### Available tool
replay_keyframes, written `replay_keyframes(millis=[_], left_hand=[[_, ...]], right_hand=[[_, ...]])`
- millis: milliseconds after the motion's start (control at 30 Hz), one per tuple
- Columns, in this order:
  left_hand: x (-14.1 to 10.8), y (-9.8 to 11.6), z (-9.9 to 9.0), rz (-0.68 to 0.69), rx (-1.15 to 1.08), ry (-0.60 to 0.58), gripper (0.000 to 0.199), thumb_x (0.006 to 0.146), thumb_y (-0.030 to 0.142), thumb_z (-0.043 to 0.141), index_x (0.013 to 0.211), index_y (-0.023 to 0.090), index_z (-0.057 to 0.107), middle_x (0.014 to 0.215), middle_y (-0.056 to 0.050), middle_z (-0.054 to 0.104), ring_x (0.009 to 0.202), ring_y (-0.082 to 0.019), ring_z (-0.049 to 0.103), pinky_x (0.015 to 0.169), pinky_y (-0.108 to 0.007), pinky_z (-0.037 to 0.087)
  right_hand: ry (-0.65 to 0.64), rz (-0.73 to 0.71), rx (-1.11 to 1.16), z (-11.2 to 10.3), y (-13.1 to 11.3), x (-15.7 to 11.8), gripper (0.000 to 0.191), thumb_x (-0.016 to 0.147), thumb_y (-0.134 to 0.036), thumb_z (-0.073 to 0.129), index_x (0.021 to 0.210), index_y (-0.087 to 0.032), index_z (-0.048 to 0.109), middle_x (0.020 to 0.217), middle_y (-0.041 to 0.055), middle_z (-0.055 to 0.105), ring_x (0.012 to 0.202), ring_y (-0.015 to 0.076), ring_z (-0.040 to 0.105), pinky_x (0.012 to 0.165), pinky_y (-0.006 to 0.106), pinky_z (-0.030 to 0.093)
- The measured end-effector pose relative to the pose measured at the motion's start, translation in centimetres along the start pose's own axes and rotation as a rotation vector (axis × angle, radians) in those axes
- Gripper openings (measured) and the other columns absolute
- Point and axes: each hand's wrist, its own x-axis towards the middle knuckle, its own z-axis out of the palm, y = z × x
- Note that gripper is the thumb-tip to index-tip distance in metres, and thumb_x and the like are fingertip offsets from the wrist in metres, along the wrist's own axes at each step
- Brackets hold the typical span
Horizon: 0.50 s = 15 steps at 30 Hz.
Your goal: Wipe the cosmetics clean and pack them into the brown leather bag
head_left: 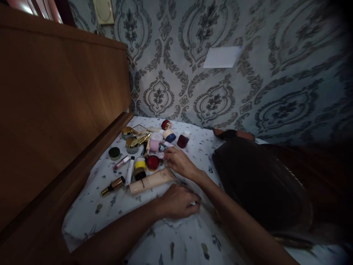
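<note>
My right hand [179, 162] reaches in among the cosmetics, its fingers bent together at the tips; what they pinch, if anything, I cannot make out. Close to those fingertips are a small clear-topped bottle [162, 147], a pink-capped container [154, 145] and a red round jar [153, 162]. Nearer to me, my left hand [179, 201] is closed low over the cloth. A crumpled white tissue [176, 222] shows beneath it, and a bit of white sticks out by its fingers. Between the hands and the other cosmetics lies a beige tube [151, 181].
Gold-lidded jars [132, 144], a yellow-banded jar [140, 163], a lipstick [113, 186], a white tube [130, 170] and a dark red bottle [183, 140] are spread on the patterned cloth [190, 243]. A dark bag [256, 180] sits right; a wooden panel [63, 92] stands left.
</note>
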Motion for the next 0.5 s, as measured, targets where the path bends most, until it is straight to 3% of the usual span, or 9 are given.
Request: replay_keyframes(millis=[133,233,367,433,500], left_hand=[[0.1,0.1,0.1,0.007,-0.001,0.012,0.016,0.091,0.023,0.057,0.083,0.017,0.069,0.087,-0.004,0.076,0.083,-0.019,0.07,0.073,-0.027,0.045],[0.1,0.0,0.4,-0.002,0.008,0.019,0.018,0.092,0.024,0.055,0.083,0.017,0.069,0.087,-0.004,0.076,0.083,-0.019,0.07,0.073,-0.027,0.045],[0.0,-0.1,0.7,0.0,-0.003,0.033,0.016,0.092,0.026,0.054,0.087,0.019,0.067,0.088,-0.001,0.076,0.084,-0.018,0.071,0.07,-0.026,0.045],[0.0,-0.2,0.8,0.005,-0.006,0.034,0.015,0.092,0.027,0.055,0.085,0.02,0.066,0.089,0.0,0.075,0.085,-0.017,0.071,0.069,-0.026,0.044],[0.0,-0.2,0.6,0.007,0.003,0.018,0.016,0.093,0.029,0.056,0.083,0.019,0.064,0.09,0.0,0.075,0.085,-0.017,0.071,0.068,-0.026,0.043]], right_hand=[[-0.019,-0.054,0.068,0.0,-0.4,-0.2,0.025,0.077,-0.008,0.062,0.098,-0.018,0.072,0.104,0.0091,0.068,0.103,0.0251,0.057,0.088,0.035,0.047],[-0.01,0.029,0.13,-1.2,-0.3,1.5,0.021,0.088,-0.02,0.058,0.104,-0.019,0.071,0.102,0.007,0.071,0.099,0.0223,0.063,0.087,0.032,0.048],[0.107,0.424,-0.122,-3.4,1.9,7.0,0.031,0.098,-0.027,0.044,0.118,-0.02,0.067,0.123,0.0077,0.067,0.117,0.0211,0.059,0.098,0.03,0.044],[0.087,0.522,-0.179,-4.1,4.0,10.5,0.035,0.098,-0.028,0.045,0.125,-0.015,0.063,0.129,0.0144,0.063,0.123,0.026,0.056,0.098,0.033,0.044],[0.016,0.597,-0.204,-4.2,6.4,13.7,0.034,0.093,-0.029,0.056,0.12,-0.011,0.065,0.125,0.0194,0.064,0.119,0.0309,0.059,0.092,0.035,0.048]])
